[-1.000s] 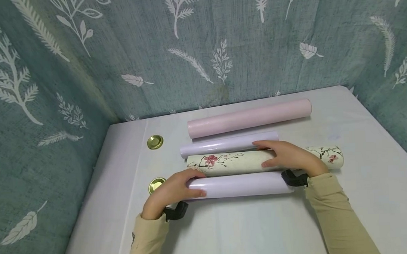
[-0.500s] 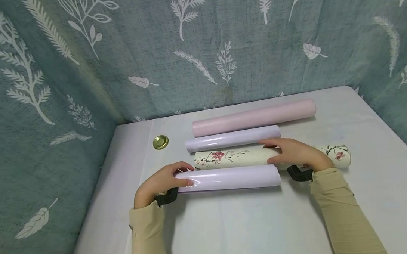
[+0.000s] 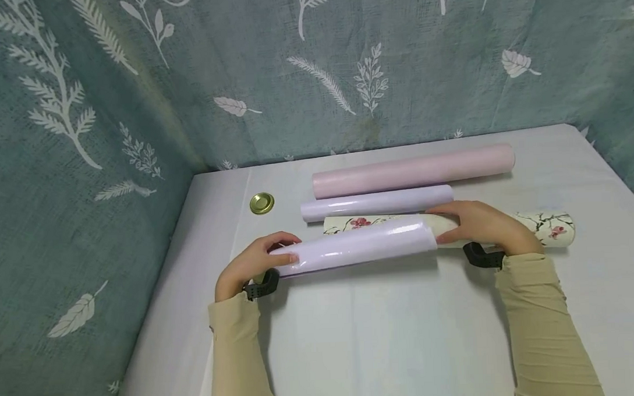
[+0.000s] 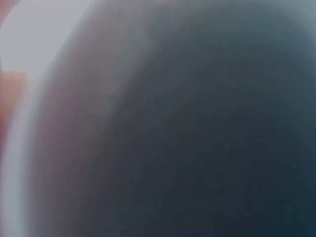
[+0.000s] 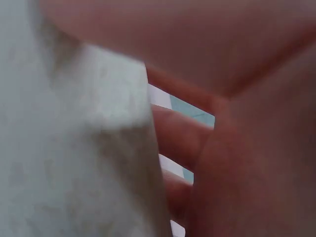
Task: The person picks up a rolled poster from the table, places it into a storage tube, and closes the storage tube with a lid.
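Note:
My left hand (image 3: 258, 261) grips the left end of a glossy pale lavender roll (image 3: 366, 243), thumb on the near side and fingers over the top. The roll tilts up to the right, its shadow apart below, and covers part of the floral roll. My right hand (image 3: 480, 226) holds that cream roll printed with red blossoms (image 3: 546, 228), thumb near and fingers over the far side. In the right wrist view the fingers (image 5: 180, 136) wrap beside the roll's pale surface (image 5: 64, 177). A dark, blurred round shape (image 4: 197, 138) fills the left wrist view.
Behind lie a thinner lavender roll (image 3: 377, 203) and a long pink roll (image 3: 413, 170). A gold lid (image 3: 262, 203) sits at the left; another is mostly hidden by my left hand. Patterned green cloth (image 3: 344, 74) walls the white table (image 3: 395, 335).
My left hand has drawn the near lavender roll leftward, then raised it off the table with its right end up. The thinner lavender roll has shifted back slightly. My right hand keeps hold of the floral roll.

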{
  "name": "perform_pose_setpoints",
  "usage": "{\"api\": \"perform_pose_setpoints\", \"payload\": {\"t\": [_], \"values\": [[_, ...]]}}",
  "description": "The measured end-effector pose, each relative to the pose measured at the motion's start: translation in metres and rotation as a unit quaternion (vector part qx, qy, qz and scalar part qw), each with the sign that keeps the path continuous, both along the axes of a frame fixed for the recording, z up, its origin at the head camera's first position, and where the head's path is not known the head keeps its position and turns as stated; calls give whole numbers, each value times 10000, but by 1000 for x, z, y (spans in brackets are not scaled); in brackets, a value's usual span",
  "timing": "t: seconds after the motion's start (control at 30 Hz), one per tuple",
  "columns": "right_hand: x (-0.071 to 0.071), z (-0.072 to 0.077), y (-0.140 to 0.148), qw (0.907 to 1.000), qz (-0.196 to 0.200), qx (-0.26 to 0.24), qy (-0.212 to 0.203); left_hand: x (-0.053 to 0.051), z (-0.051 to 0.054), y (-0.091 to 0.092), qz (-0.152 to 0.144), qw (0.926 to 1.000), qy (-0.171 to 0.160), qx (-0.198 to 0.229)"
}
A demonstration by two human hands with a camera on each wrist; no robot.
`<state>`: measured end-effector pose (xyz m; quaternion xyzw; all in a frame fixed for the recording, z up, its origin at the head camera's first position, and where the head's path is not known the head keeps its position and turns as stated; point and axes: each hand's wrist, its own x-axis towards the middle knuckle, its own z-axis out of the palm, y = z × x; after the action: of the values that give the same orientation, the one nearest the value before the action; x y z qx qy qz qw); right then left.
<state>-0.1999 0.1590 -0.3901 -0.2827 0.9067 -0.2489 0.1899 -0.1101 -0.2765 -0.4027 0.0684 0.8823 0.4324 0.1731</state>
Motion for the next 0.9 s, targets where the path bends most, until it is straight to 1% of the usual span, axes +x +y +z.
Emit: {"api": "perform_pose_setpoints", "payload": {"t": [0.1, 0.17, 0.23, 0.33, 0.37, 0.4, 0.43, 0.5, 0.53, 0.6, 0.63, 0.73, 0.77, 0.83, 0.9], "values": [[1, 5, 5, 10000, -7, 25, 58, -4, -1, -1, 354, 9988, 63, 317], [3, 8, 5, 9999, 38, 103, 59, -4, -1, -1, 647, 9968, 57, 466], [4, 8, 3, 9996, 105, 215, 166, -4, -1, -1, 889, 9942, 71, 594], [5, 4, -3, 9981, 189, 401, 421, -4, -2, -1, 1221, 9899, 110, 715], [5, 2, -6, 9974, 210, 454, 522, -3, -3, -1, 1330, 9876, 76, 827], [5, -1, -9, 9968, 194, 490, 603, -2, -3, -1, 1435, 9852, 45, 935], [5, -3, -10, 9964, 120, 516, 663, -4, -4, 0, 1496, 9834, 20, 1022], [6, -7, -12, 9960, -65, 552, 699, -7, -4, 3, 1582, 9809, -11, 1133], [7, -9, -13, 9958, -170, 553, 717, -7, -1, 5, 1589, 9800, -52, 1199], [7, -10, -16, 9953, -373, 502, 734, -7, 0, 5, 1542, 9804, -52, 1224], [7, -11, -17, 9951, -449, 475, 744, -6, 1, 4, 1521, 9811, -53, 1192], [4, -14, -22, 9940, -574, 420, 829, 1, 11, 4, 1442, 9820, -172, 1208], [3, -14, -24, 9938, -614, 379, 840, 2, 12, 2, 1419, 9823, -189, 1205], [2, -15, -25, 9938, -685, 289, 828, 7, 19, 4, 1418, 9822, -253, 1205], [2, -15, -24, 9943, -753, 110, 753, 8, 22, 7, 1431, 9819, -257, 1211]]}}
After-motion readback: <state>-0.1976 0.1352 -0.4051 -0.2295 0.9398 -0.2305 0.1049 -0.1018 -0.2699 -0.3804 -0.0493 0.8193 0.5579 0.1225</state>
